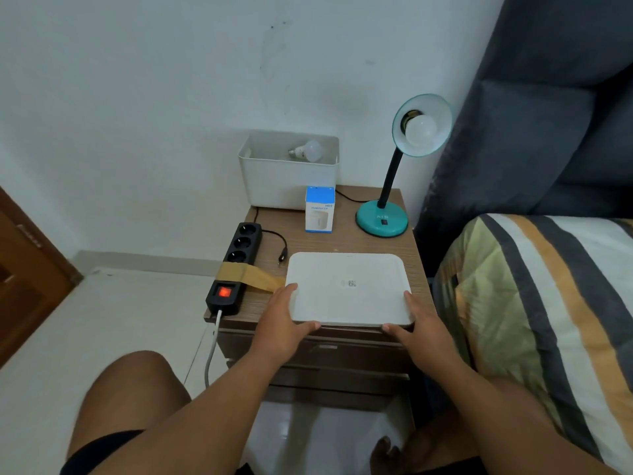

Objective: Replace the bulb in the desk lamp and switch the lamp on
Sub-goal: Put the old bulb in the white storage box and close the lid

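A teal desk lamp [382, 221] stands at the back right of the wooden nightstand [270, 241], with a white bulb [420, 131] in its shade, unlit. A second white bulb [307, 151] lies in the white bin [284, 183] at the back. The lamp's black plug [282, 258] lies loose on the top beside the black power strip [234, 265], whose switch glows red. My left hand [287, 320] and my right hand [416, 323] grip the near corners of a flat white lid [347, 289] resting on the front of the nightstand.
A small blue and white box [319, 210] stands in front of the bin. Brown tape [255, 274] holds the power strip down. A bed with a striped pillow [534, 320] is close on the right, a wooden door [24, 269] on the left.
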